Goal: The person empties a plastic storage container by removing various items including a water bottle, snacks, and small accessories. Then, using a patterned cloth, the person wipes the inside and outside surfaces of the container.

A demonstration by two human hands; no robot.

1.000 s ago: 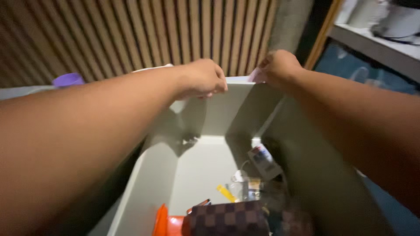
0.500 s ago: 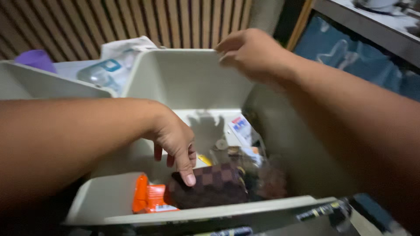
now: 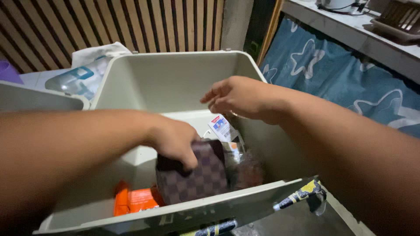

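A checkered pouch is being gripped by the left hand inside a grey bin. The fingers are curled over the pouch's top edge, with the thumb pressed against its front face. The pouch is standing nearly upright near the front wall of the bin, tilted slightly, with its lower end among the other contents.

The right hand is being held above the middle of the bin, palm down, fingers loosely extended and close together. Nothing is being held or touched by it.

An orange packet is lying just beside the pouch on its left, against the bin floor. A white sachet and some clear wrapping are lying on the pouch's right, partly behind it; whether the wrapping is touching the pouch cannot be told.

For a clean handling of the pouch, a firm grip across its full top edge is judged advisable, since it looks soft and is likely to sag. A straight vertical pull is being favoured by the close front wall. Snagging on the clear wrapping is judged the main risk, so the free right hand is well placed for holding loose items down.
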